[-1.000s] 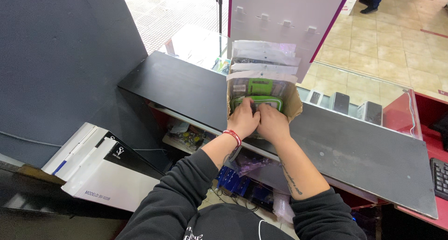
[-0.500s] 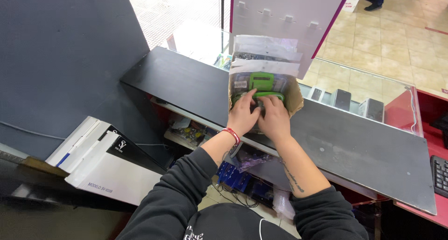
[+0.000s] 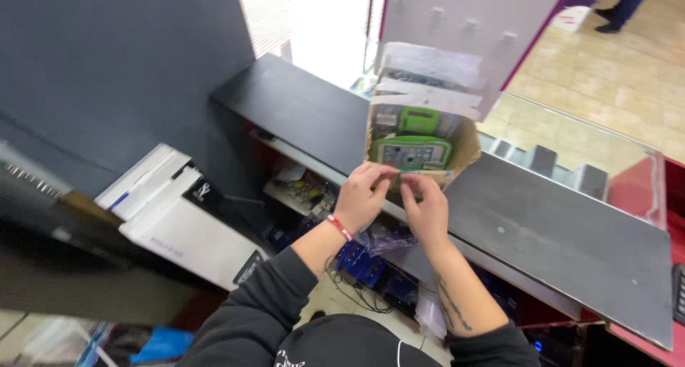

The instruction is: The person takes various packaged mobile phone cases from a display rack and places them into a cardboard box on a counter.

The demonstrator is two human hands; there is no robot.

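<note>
The dark bench [image 3: 542, 224] runs across in front of you, and on its near edge stands an open cardboard box [image 3: 467, 142] packed upright with flat packages, a green-framed phone case [image 3: 410, 153] at the front. Your left hand [image 3: 360, 195] and right hand [image 3: 427, 208] meet just below that case, fingertips pinched together on something thin and clear that I cannot make out. You appear to be working through the box's front packet; the next move likely calls for a firmer pinch from each grip and steadying the box.
</note>
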